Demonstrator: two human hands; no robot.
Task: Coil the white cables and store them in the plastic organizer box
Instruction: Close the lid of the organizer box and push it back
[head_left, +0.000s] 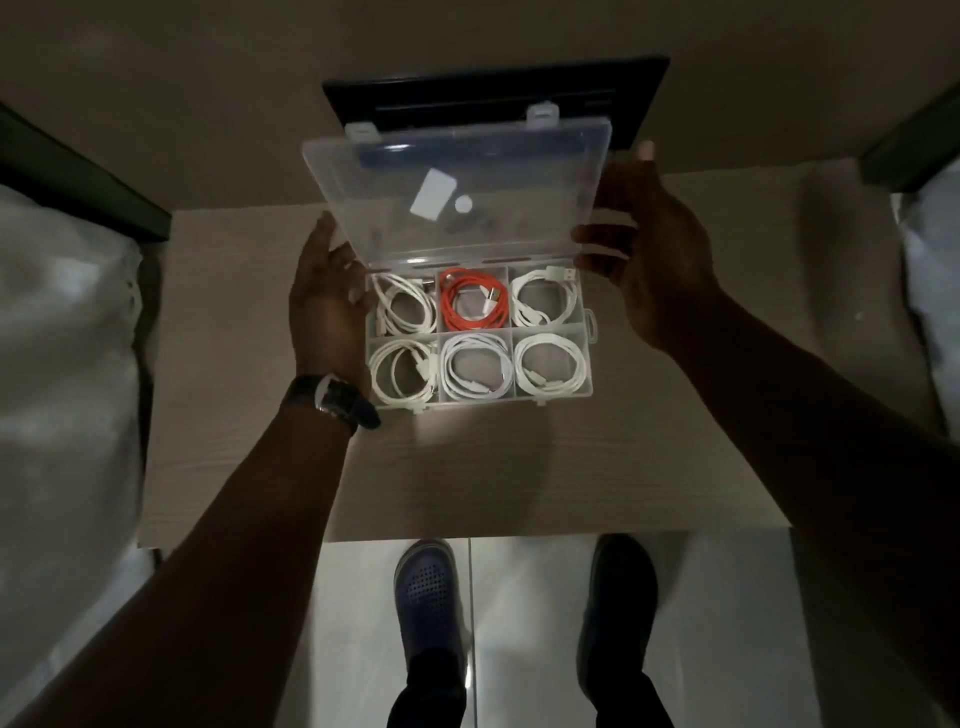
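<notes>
A clear plastic organizer box (589, 332) sits on a pale table, its compartments in two rows. Coiled white cables (551, 369) fill the front row and the back corners; a coiled orange cable (472, 306) lies in the back middle compartment. The transparent lid (467, 171) stands raised at an angle, hinged at the far side. My left hand (327, 301) grips the lid's left edge near the hinge, beside the box's left wall. My right hand (649, 244) holds the lid's right edge, thumb on the near face and fingers behind it.
The table (519, 467) has its front edge just above my two shoes (426, 587) on a tiled floor. A black flat object (639, 93) lies behind the box. White bedding (62, 364) flanks the table on the left, more on the right.
</notes>
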